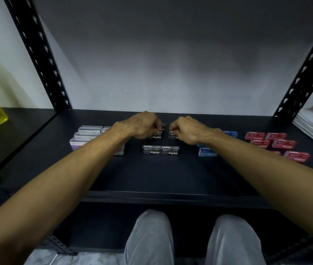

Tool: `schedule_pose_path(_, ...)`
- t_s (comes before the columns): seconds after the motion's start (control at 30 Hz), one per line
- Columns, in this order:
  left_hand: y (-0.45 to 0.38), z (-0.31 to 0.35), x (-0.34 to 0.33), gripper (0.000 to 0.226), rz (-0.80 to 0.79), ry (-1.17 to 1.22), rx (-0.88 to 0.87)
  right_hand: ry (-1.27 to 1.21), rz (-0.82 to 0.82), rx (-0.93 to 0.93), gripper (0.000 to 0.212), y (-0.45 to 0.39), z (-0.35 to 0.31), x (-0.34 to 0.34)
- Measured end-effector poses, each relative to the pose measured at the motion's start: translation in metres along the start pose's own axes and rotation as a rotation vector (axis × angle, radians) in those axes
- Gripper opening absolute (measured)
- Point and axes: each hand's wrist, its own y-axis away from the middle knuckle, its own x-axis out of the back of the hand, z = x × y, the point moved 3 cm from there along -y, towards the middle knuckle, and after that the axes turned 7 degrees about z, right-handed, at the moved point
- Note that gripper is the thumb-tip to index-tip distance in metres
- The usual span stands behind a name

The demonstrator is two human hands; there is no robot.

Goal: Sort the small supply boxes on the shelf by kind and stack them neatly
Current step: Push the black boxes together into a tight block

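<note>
A dark shelf (152,176) carries clear paper-clip boxes (86,138) at nine o'clock, black staple boxes (160,150) at centre, blue boxes (207,151) and red boxes (283,143) toward three o'clock.

front edge of shelf (161,178): bare strip, open passage | middle: black staple boxes (160,150), both arms above them | toward left edge: clear boxes (86,137) | toward right edge: blue boxes (207,151), red boxes (278,143) | corners: black uprights (42,60) | back edge: bare strip before wall
</note>
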Motion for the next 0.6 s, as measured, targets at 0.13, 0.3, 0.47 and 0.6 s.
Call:
schedule_pose_path(0.13, 0.006, -0.001, 0.001, 0.008, -0.046, 0.028, 0.001, -0.068, -0.010, -0.008, 0.031, 0.002, -0.003, 0.000)
schedule_pose_path(0.3, 0.014, 0.001, 0.002, 0.011, -0.124, 0.104, 0.043, -0.127, -0.014, 0.010, 0.031, 0.009, -0.014, -0.002)
schedule_pose_path(0.47, 0.019, 0.003, 0.003, 0.010, -0.162, 0.113, 0.041, -0.152, -0.043, 0.015, 0.034, 0.013, -0.019, -0.003)
schedule_pose_path(0.6, 0.020, 0.004, 0.003, 0.013, -0.186, 0.118, 0.047, -0.161, -0.063, -0.003, 0.038, 0.014, -0.020, -0.003)
